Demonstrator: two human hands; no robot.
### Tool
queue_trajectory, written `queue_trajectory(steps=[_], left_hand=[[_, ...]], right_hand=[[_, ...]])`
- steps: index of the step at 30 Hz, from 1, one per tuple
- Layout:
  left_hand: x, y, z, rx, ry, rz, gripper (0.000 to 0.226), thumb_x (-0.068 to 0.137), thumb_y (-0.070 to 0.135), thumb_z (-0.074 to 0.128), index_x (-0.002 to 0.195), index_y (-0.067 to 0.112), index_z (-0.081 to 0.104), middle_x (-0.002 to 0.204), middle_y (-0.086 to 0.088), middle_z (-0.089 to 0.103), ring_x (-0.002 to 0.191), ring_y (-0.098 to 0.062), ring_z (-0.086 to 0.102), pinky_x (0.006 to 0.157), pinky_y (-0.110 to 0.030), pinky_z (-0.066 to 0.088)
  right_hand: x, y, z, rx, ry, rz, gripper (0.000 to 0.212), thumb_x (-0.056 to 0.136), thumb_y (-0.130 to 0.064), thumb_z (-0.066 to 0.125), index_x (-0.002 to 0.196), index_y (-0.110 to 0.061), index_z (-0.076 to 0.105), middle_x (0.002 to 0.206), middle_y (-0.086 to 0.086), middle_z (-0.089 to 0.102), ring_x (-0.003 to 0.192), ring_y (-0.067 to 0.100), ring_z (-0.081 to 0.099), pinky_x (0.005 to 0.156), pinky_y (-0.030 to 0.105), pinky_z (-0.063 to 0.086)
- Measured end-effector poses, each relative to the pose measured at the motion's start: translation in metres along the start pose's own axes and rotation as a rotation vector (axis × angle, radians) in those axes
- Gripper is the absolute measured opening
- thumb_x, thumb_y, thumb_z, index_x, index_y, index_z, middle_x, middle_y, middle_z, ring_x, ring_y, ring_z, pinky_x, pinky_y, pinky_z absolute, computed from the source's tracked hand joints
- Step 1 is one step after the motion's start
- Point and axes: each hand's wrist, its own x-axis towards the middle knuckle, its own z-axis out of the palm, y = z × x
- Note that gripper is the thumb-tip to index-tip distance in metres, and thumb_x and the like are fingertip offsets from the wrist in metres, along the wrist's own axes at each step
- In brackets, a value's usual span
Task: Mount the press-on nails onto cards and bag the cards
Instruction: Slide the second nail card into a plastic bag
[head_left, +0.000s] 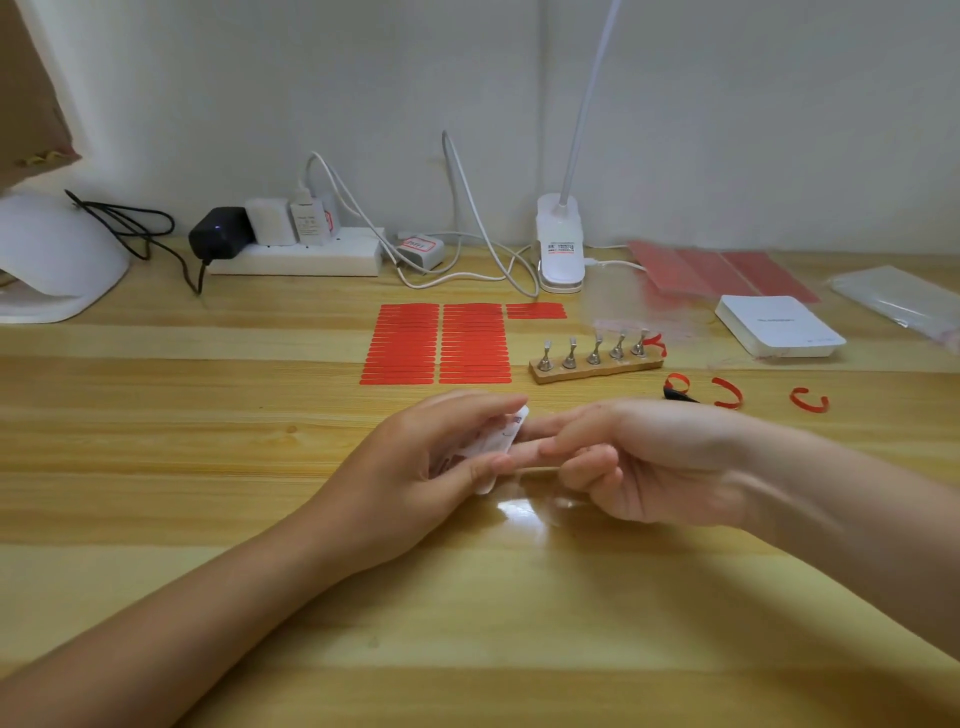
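Holding a small white card (493, 441) above the middle of the desk (208, 467), the left hand (431, 457) had thumb and fingers curled round it, while the right hand (623, 457) met it from the other side, its fingertips pinching at the card's edge. Whether a nail was between those fingertips could not be told; the right hand was blurred.

The likely slip, as I judged it, was a crooked or dropped nail: the card was gripped in the air with nothing beneath it, so a firm press could bend it or flick the piece onto the desk.

Red strips (436, 343) lay in rows towards the back edge, with peeled curls (727, 392) to the right. The wooden stand (595, 364) beside them carried five metal holders, apparently bare. Near the back right corner sat a white box (779, 325), closed, and clear bags (898, 296), their contents not discernible.
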Motion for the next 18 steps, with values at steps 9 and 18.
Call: queue_trajectory(steps=[9,18], left_hand=[[0.003,-0.002,0.002,-0.024,-0.127,-0.011,0.038,0.084,0.012,0.052,0.12,0.018,0.059,0.115,0.012,0.06,0.107,-0.004,0.054,0.086,-0.022,0.043],[0.006,0.004,0.004,0.12,-0.209,0.003,0.038,0.087,0.025,0.045,0.113,0.053,0.041,0.13,0.028,0.042,0.127,0.011,0.033,0.114,-0.026,0.015]], right_hand=[[-0.033,0.004,-0.005,-0.841,0.354,-0.229,0.014,0.088,-0.01,0.061,0.092,-0.02,0.07,0.081,-0.004,0.074,0.051,0.005,0.06,0.045,0.014,0.044],[-0.018,0.033,-0.01,-1.545,0.228,-0.796,0.013,0.085,-0.02,0.069,0.096,-0.022,0.074,0.088,-0.013,0.063,0.079,-0.001,0.053,0.068,0.014,0.042]])
